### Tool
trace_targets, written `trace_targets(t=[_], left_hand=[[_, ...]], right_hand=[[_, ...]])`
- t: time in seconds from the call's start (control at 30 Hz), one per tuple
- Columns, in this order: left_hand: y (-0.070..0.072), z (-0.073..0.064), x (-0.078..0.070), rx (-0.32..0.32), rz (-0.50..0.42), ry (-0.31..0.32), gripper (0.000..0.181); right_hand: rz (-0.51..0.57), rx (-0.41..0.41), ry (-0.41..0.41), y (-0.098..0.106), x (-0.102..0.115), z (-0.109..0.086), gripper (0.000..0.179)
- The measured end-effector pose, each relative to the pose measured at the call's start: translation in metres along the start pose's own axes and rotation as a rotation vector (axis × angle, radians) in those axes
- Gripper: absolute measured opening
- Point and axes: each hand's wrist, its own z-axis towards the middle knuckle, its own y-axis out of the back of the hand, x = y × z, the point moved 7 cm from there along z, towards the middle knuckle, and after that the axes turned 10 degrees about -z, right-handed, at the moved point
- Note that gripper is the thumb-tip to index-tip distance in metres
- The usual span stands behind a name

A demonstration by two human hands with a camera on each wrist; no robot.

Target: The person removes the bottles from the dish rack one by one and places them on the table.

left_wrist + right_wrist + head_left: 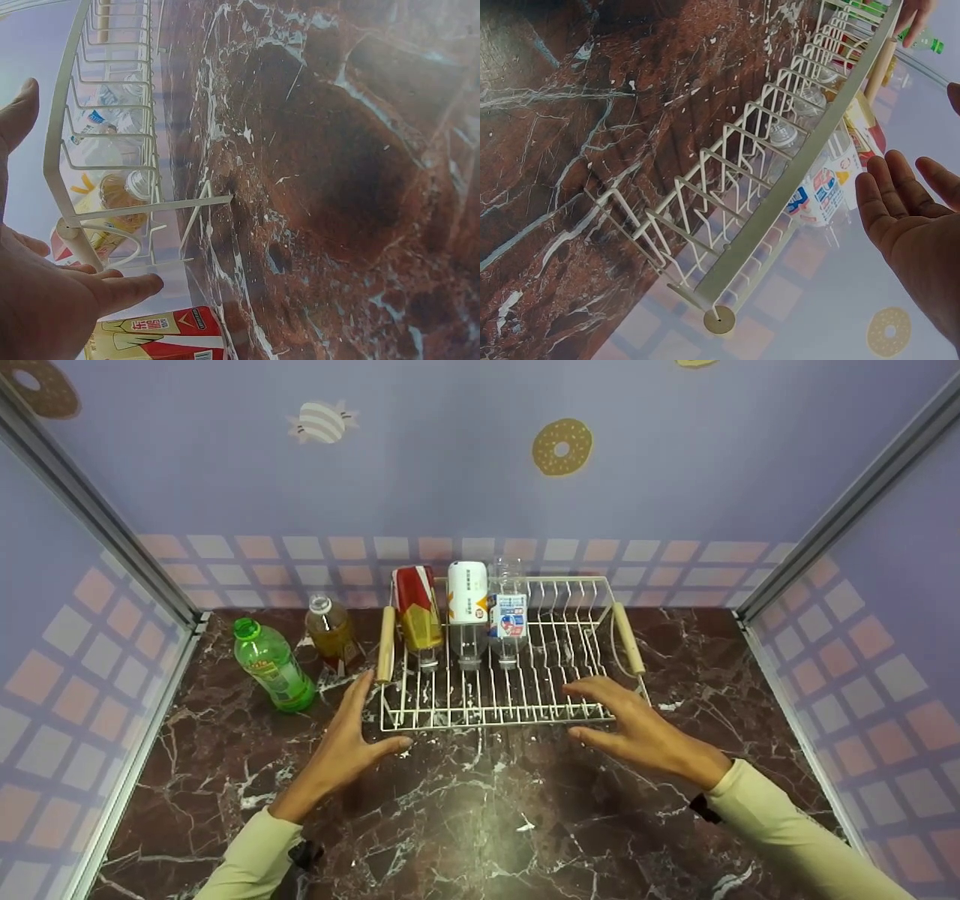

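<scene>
A white wire rack [525, 721] with wooden handles stands on the marble-patterned surface. Three bottles lean cap-down in its left half: one with a red and gold label [418, 611], one white-labelled [468, 594], and a clear one with a blue and white label [510, 616]. My left hand [346, 754] is at the rack's front left corner, thumb and fingers spread, holding nothing. Over the front right part of the rack, my right hand [637, 729] has its thumb and fingers apart, also holding nothing. In the right wrist view its fingers [889, 191] are extended beside the rack.
Left of the rack stand a green bottle [275, 667] and an amber-filled bottle [331, 634] without a visible cap. Patterned panels enclose the back and both sides, with a back wall [450, 495] close behind the rack. Marble-patterned surface [480, 810] stretches in front.
</scene>
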Motion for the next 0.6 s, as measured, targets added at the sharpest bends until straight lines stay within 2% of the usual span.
trace_targets(t=[0.3, 0.6], left_hand=[[-0.0026, 0.0067, 0.0041, 0.015, -0.004, 0.039, 0.129], [-0.0046, 0.0101, 0.0061, 0.023, -0.009, 0.046, 0.129]], right_hand=[[-0.008, -0.025, 0.044, 0.0003, 0.0008, 0.0014, 0.058], [0.001, -0.020, 0.032, -0.0005, -0.0007, 0.0010, 0.059]])
